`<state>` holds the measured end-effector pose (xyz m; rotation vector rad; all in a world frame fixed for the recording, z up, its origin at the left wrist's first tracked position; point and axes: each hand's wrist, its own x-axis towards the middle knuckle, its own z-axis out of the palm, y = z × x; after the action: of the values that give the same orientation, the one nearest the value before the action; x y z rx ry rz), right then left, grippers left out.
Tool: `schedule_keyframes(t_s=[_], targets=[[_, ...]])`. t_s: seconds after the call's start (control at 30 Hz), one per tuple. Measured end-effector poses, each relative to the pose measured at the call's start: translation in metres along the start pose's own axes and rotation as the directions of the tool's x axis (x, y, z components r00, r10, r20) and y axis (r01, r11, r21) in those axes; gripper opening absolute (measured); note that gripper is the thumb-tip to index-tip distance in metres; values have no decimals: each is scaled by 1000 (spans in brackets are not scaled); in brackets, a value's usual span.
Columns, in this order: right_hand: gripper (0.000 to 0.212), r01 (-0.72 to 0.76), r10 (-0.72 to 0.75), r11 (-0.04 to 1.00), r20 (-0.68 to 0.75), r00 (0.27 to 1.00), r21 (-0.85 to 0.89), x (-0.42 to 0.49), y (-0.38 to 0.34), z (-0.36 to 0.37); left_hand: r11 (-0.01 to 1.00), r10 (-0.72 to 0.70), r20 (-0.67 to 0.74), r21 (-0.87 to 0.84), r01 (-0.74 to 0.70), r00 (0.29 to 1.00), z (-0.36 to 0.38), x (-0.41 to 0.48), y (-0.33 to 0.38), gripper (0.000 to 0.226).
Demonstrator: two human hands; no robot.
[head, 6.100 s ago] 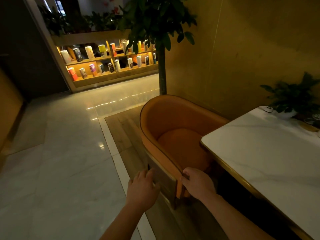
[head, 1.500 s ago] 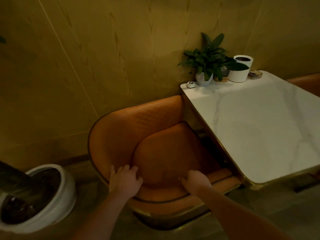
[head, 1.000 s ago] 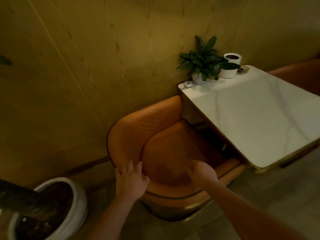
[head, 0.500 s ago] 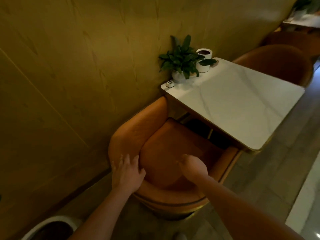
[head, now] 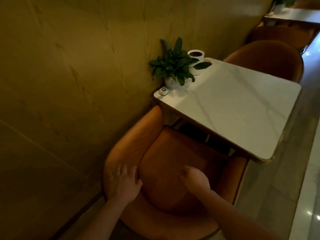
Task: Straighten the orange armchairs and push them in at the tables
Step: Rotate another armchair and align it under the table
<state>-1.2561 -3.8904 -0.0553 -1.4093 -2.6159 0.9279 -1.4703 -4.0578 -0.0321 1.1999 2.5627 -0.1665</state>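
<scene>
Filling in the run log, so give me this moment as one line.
armchair: drawn up to table | left hand: flat on armchair back | right hand: over seat, grip unclear

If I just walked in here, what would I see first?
Probably the big orange armchair right in front, beside the wall, with two hands reaching into it: the left hand flat on its inner back, the right hand over the seat. Next comes the bright white table just beyond it, with a leafy plant and a white pot at its wall side.
</scene>
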Motion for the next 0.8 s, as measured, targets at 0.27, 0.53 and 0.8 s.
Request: schedule_keyframes(t_s=[0.27,0.53,0.8], targets=[[22,-185,187,982,-90,978,31,19,-11,9,987,109,94,107,-119,990,2,58,-33,69],[24,-488,502,864,-149,852,119,-10,-47,48,911,346,235,148,-385,908,20,119,-83,69],[29,-591,594,802,-16,804,88,-66,-85,131,874,380,378,151,-462,844,32,105,-103,57]])
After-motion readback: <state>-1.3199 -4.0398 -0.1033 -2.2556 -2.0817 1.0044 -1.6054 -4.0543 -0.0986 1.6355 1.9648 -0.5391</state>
